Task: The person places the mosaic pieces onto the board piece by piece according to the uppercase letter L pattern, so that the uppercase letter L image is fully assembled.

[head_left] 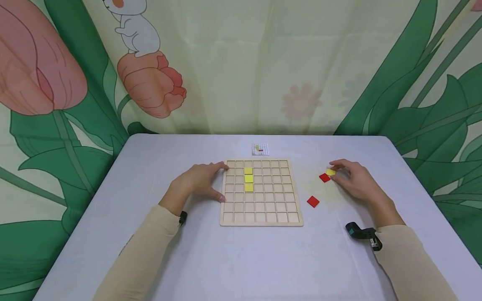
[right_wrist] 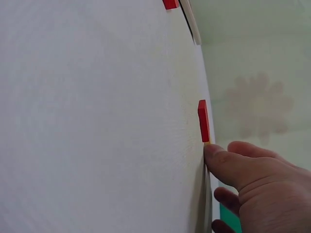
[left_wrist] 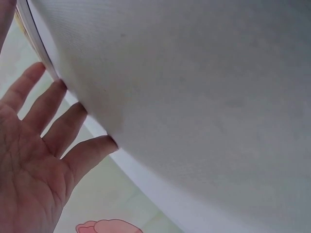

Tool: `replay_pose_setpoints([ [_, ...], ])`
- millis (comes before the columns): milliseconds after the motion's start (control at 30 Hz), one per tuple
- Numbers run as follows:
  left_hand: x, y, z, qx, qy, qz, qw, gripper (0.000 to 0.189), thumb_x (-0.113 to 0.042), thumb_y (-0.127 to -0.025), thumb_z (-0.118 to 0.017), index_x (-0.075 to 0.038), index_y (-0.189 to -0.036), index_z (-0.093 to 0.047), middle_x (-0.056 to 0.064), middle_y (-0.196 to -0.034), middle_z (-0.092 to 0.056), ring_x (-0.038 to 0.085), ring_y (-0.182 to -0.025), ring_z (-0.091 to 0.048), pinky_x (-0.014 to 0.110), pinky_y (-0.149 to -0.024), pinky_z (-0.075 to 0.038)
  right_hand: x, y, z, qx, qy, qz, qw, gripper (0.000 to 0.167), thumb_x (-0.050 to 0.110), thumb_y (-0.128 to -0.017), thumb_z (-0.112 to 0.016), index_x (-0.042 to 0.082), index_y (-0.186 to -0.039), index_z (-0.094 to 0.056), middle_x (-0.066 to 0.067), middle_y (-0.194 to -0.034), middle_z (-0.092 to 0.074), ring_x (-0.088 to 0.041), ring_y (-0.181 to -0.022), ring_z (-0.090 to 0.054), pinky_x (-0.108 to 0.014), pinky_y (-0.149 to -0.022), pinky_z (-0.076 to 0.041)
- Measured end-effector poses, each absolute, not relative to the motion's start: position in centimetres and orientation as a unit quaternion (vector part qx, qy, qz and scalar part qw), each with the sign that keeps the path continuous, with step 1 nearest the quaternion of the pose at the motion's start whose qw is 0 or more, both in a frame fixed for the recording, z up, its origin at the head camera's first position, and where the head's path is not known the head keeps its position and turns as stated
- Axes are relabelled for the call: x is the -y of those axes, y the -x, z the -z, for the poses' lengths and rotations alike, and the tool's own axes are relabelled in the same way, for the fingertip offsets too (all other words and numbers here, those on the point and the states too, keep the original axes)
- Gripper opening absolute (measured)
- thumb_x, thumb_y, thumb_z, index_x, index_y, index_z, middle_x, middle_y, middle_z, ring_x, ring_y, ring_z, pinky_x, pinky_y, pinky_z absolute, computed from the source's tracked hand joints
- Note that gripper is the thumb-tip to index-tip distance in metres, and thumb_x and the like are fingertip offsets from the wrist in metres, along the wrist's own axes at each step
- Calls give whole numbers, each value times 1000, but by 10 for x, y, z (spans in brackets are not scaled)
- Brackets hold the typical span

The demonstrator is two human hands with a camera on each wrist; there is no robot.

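Note:
A wooden grid board [head_left: 269, 205] lies on the table, with three yellow square tiles [head_left: 249, 179] stacked down its third column. My left hand [head_left: 197, 180] rests at the board's left edge, thumb and fingers spread apart; its fingertips also show in the left wrist view [left_wrist: 36, 160]. Right of the board, my right hand [head_left: 355, 180] pinches a yellow tile [head_left: 331, 172] between thumb and forefinger. Touching distance from that tile is a red tile [head_left: 324, 178], seen edge-on in the right wrist view [right_wrist: 203, 121]. A second red tile [head_left: 313, 201] lies closer to the board.
Behind the board lies a small card [head_left: 260, 149] printed with a grid and coloured squares. A white cloth covers the table [head_left: 263, 263]. Beyond the far edge hangs a printed curtain [head_left: 241, 83] with flowers and leaves.

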State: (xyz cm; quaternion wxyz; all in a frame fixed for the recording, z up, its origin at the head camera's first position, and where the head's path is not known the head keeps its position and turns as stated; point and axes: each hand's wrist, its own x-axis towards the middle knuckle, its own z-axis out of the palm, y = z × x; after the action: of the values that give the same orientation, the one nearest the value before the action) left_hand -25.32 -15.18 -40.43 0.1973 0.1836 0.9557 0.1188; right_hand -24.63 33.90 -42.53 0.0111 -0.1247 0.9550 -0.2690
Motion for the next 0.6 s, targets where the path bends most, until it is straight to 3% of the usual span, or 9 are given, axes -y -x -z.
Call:
replay_pose_setpoints([
  [333, 152, 252, 407, -955, -181, -122, 201, 112, -67, -62, -90, -31, -155, -39, 8, -160, -44, 35, -143, -47, 56, -115, -40, -335, 243, 426, -953, 130, 274, 9, 43, 10, -99, -67, 5, -140, -55, -22, -126, -62, -47, -133, -43, -73, -111, -31],
  [600, 152, 252, 404, -956, -188, -123, 190, 111, -67, -62, -90, -31, -154, -40, 9, -157, -48, 36, -140, -49, 55, -114, -40, -328, 241, 419, -945, 151, 288, -36, 43, 11, -99, -69, 4, -140, -56, -20, -123, -62, -45, -132, -45, -73, -108, -34],
])
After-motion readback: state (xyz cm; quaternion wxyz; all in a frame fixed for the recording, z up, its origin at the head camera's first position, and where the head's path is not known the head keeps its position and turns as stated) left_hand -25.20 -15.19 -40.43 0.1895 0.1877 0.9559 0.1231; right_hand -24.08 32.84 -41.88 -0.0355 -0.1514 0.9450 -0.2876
